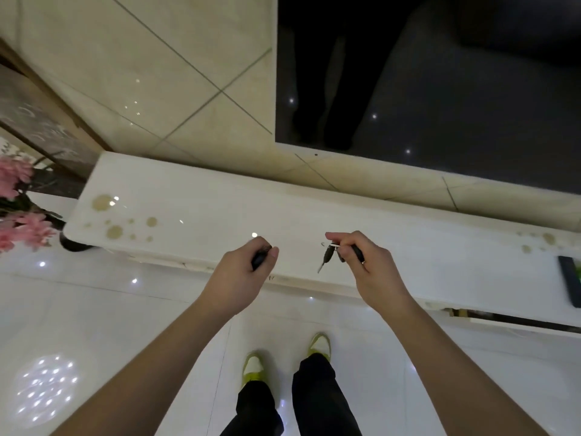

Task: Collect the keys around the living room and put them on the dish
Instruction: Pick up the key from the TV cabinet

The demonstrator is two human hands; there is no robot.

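White console edge [220, 269], left hand [242, 272] grips black fob [259, 259], right hand [361, 262] pinches keys [327, 254].

Glossy white floor [94, 309], white cabinet top [220, 212], beige tiled wall [141, 58], dark screen [440, 73].

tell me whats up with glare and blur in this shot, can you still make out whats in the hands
Head view: wide-angle bending curves the white cabinet top; ceiling lights glare as dots on the glossy floor and dark TV screen. Slight blur, yet the right hand pinches a key ring with a dangling key; the left hand grips a dark object, too smeared to identify.
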